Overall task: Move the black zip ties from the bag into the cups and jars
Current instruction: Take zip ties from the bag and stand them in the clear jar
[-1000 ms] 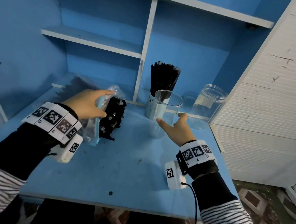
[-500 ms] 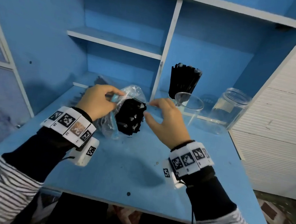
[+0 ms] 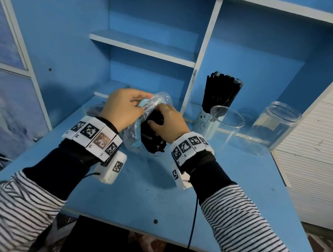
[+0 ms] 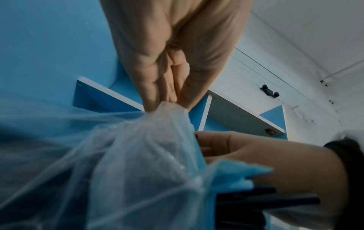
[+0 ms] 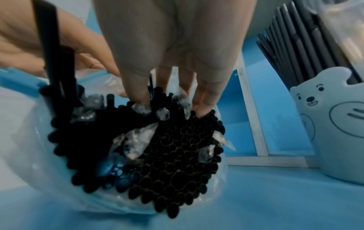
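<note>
Right wrist alone shows bundle (image 5: pixel 167 149) ends as hollow tubes

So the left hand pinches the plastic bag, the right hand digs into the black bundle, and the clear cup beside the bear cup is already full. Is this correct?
Not quite. The head view shows the clear cup empty. Only the bear cup holds black sticks. The left hand does pinch the plastic bag, and the right hand does dig into the black bundle.

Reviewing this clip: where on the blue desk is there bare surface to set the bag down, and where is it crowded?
Bare desk runs along the near edge, between the forearms, and on the right in front of the clear jar. It is crowded at the back: the left hand and right hand with the bag of black ties, then the bear cup and clear cup.
</note>
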The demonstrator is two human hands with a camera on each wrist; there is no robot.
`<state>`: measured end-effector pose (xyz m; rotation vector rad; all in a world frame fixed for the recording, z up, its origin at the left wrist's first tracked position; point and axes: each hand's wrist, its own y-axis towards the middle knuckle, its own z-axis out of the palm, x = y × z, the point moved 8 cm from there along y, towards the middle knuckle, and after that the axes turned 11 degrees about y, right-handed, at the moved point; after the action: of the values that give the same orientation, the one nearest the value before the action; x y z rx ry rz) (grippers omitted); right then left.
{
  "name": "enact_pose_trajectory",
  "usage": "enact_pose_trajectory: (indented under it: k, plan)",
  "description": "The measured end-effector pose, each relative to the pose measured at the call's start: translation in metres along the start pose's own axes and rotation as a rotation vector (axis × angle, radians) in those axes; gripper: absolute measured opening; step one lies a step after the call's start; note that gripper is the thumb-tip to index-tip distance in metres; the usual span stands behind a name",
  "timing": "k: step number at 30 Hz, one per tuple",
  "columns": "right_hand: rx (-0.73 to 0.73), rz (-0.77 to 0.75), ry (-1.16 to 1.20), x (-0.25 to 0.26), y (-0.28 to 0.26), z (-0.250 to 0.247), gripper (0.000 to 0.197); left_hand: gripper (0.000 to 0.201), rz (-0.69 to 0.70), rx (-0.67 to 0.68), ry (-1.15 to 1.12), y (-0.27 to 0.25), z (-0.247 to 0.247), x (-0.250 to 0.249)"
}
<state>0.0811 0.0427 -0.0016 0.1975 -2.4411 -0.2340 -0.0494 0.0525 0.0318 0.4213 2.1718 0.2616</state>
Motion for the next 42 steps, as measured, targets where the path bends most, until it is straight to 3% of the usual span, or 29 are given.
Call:
enact_pose_trajectory:
  k: [4,9,18,32,37,42]
  plan:
    - [0.034,-0.096,0.004,0.004,0.0,0.005,0.02,0.046,-0.008,-0.002,-0.038,0.002,-0.003,0.0]
    - [0.005,-0.188,0.01,0.008,0.0,0.001,0.028,0.047,-0.022,0.006,-0.048,0.003,-0.003,0.003]
    - [-0.157,-0.171,0.169,0.001,-0.018,-0.031,0.038,0.048,-0.019,-0.002,-0.068,0.007,-0.002,0.009]
    - [-0.271,-0.146,0.273,-0.006,-0.037,-0.058,0.024,0.04,-0.01,-0.006,-0.028,0.006,0.007,0.001]
    - [-0.272,-0.157,0.292,-0.002,-0.038,-0.056,0.025,0.075,0.03,0.088,0.087,0.001,0.024,-0.006]
    - [-0.291,-0.076,0.329,-0.018,-0.047,-0.069,0.023,0.051,0.024,0.002,0.113,0.005,0.023,0.0]
